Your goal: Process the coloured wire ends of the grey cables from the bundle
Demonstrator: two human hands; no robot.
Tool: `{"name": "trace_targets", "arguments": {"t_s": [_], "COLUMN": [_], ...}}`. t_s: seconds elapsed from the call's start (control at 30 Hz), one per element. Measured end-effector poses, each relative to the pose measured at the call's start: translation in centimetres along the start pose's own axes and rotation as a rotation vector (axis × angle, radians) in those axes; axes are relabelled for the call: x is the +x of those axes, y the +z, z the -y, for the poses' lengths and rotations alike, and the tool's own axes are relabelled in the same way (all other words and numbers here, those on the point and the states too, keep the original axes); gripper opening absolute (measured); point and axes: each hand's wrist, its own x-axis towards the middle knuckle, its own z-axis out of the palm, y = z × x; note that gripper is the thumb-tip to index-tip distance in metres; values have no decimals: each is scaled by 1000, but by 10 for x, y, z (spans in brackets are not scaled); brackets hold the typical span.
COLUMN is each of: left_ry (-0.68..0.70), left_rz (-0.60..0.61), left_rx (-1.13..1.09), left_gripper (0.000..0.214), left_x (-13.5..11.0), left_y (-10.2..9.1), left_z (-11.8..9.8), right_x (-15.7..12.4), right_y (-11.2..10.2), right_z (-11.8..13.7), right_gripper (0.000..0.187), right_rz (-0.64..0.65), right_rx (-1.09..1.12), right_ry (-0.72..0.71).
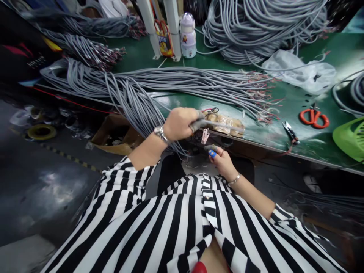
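Note:
My left hand (pixel 182 123), with a watch at its wrist and grey covers on the fingertips, is closed around a grey cable (pixel 220 124). The cable's blurred end points right, over a row of tan, clear-wrapped pieces (pixel 227 123) at the bench edge. Lower and to the right, my right hand (pixel 222 161) has thumb and forefinger pinched together. Blue tape wraps its thumb and a grey cover sits on the forefinger; whatever is between them is too small to make out. A pink clothespin (pixel 205 136) sits at the bench edge between my hands.
Bundled grey cables (pixel 182 81) with stripped ends lie along the green bench (pixel 307 144). Orange-handled scissors (pixel 314 118), cutters (pixel 290 132), a green basket (pixel 349 140) and a plastic bag (pixel 301 70) are to the right. A bottle (pixel 188 36) stands behind; a cardboard box (pixel 113 132) sits below left.

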Motion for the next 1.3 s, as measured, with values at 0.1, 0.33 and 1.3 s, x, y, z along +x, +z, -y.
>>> {"name": "trace_targets", "arguments": {"t_s": [0.1, 0.33, 1.3], "left_ry": [138, -149, -872], "left_rz": [44, 40, 5], "left_rx": [-4, -26, -1325], "left_gripper": [36, 28, 42], "left_x": [-35, -143, -134], "left_y": [-1, 22, 62], "left_z": [-25, -16, -59], "right_x": [-4, -15, -5], "right_y": [6, 14, 33], "right_z": [5, 15, 2], "right_gripper": [43, 48, 41], "right_rz": [3, 56, 134], "right_rx": [2, 55, 31], "right_ry": [-120, -142, 14]}}
